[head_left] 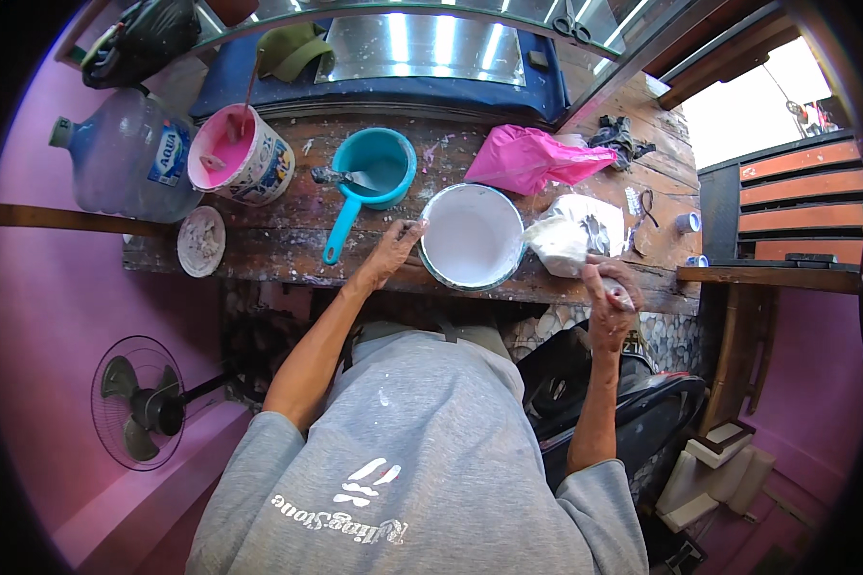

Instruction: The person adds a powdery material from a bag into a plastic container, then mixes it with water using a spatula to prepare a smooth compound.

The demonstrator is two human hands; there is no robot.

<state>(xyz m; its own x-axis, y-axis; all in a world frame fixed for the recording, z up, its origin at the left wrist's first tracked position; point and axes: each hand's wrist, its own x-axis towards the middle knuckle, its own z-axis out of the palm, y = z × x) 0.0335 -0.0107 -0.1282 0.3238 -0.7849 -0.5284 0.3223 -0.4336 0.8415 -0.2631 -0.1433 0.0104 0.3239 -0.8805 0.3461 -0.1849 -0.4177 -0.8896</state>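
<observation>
A round white bucket [472, 236] with pale, milky contents stands at the table's front edge. My left hand [393, 252] grips its left rim with the fingertips. To the right of the bucket, my right hand [611, 305] is closed around a whitish, paint-smeared thing [620, 296] with a small dark spot; its kind is unclear. Just beyond that hand lies a crumpled white plastic bag [590, 222] with dark print. A turquoise dipper [385, 196] sits left of the bucket, its handle toward me, with a paint-crusted scraper-like tool [345, 177] lying across it.
A paint pail [276, 171] with pink contents, a large water bottle [129, 158] and a round white lid [201, 241] are at left. A pink plastic bag [532, 158] lies behind the bucket on the wooden table [288, 230]. A fan [144, 407] is at lower left.
</observation>
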